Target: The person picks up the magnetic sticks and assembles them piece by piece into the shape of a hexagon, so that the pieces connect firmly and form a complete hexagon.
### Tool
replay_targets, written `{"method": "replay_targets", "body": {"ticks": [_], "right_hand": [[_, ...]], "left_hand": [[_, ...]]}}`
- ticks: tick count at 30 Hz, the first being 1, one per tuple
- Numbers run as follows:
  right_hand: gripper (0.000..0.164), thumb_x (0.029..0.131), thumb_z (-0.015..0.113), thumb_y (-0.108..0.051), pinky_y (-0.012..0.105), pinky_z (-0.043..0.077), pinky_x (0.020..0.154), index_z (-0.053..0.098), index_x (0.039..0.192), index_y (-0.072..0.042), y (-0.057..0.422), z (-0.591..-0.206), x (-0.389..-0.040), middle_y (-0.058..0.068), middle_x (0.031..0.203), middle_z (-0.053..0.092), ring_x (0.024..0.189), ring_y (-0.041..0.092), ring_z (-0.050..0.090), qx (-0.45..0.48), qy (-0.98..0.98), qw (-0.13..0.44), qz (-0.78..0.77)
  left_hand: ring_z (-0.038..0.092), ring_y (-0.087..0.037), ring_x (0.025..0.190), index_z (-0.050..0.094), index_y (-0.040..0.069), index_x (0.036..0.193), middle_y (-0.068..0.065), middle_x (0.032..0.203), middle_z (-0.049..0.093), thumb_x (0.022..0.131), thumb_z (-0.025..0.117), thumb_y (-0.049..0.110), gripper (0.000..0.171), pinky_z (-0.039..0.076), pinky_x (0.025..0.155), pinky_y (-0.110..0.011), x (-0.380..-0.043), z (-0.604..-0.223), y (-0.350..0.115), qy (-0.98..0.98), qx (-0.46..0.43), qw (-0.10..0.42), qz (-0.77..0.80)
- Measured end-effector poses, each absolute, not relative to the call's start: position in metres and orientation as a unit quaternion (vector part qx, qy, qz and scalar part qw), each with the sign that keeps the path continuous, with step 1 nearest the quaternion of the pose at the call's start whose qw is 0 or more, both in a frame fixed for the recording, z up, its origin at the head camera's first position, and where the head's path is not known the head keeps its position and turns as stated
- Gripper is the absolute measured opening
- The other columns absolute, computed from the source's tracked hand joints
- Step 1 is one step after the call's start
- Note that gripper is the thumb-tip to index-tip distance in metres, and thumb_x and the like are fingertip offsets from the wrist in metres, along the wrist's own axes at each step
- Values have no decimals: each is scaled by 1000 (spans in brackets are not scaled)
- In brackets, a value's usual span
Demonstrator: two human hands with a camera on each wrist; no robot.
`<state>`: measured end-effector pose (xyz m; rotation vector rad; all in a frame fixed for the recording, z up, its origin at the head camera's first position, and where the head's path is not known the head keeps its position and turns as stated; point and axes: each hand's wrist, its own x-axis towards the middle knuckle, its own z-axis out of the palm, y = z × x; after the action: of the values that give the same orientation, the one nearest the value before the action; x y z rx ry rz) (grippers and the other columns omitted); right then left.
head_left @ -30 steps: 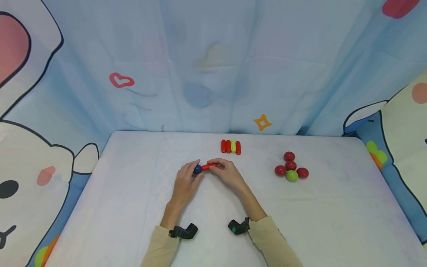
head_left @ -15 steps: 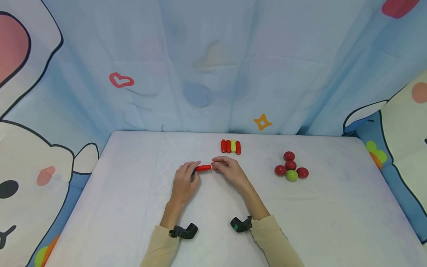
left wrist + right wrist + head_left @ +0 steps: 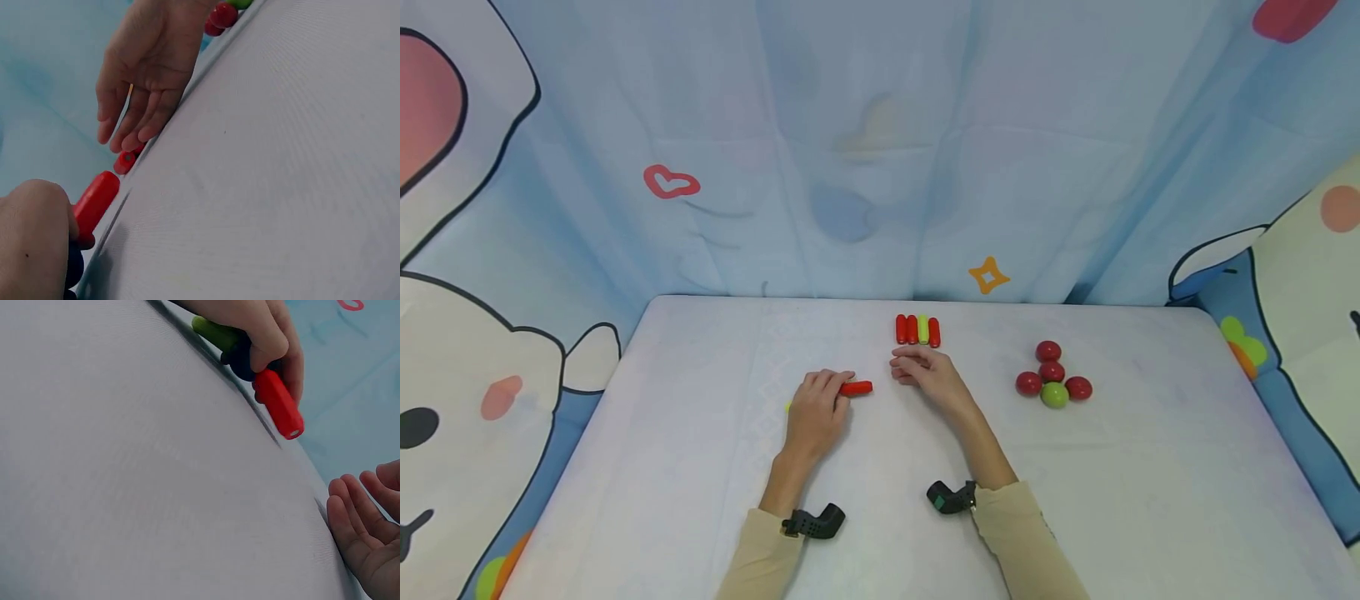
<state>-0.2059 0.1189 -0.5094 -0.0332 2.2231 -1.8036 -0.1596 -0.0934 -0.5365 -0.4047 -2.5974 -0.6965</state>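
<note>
In the head view, my left hand is low over the white tabletop. Its thumb and fingers grip a dark blue ball, as the right wrist view shows. A red stick with a small hole in its end sticks out from the ball to the right. On the other side a yellow-green stick juts out, mostly covered by the hand in the head view. To the right, my right hand holds nothing, its fingers loosely bent, just in front of a row of three red sticks and one yellow-green stick.
Several red balls and one green ball lie clustered on the right of the white table. Behind the table's far edge hangs a light blue printed curtain. Both wrists wear black cameras.
My right hand has let go of the red stick and moved right, towards the row of sticks. The left hand has drawn the ball and its sticks slightly nearer and turned them.
</note>
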Motion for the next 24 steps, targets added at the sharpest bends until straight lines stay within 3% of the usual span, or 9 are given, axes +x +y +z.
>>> {"method": "replay_targets", "body": {"ticks": [10, 16, 24], "right_hand": [[34, 98, 57, -25, 28, 56, 89, 59, 126, -6, 123, -507, -206, 18, 120, 66, 102, 23, 68, -8, 765, 143, -628], [38, 98, 57, -29, 33, 54, 93, 58, 129, -8, 126, -504, -206, 16, 121, 65, 105, 26, 67, 7, 773, 140, -619], [34, 99, 55, -28, 28, 55, 91, 57, 129, -11, 132, -497, -206, 13, 121, 66, 104, 22, 67, 19, 781, 142, -608]], "left_hand": [[54, -20, 94, 71, 23, 111, -1, 100, 64, 88, 70, 38, 28, 43, 77, -33, -158, -540, -92, -945, -149, 183, -225], [58, -23, 100, 69, 20, 110, -2, 108, 66, 89, 67, 35, 26, 42, 87, -41, -158, -539, -93, -941, -160, 189, -232], [56, -24, 111, 65, 18, 113, -2, 113, 67, 92, 64, 32, 25, 40, 96, -45, -158, -538, -92, -947, -147, 173, -226]]}}
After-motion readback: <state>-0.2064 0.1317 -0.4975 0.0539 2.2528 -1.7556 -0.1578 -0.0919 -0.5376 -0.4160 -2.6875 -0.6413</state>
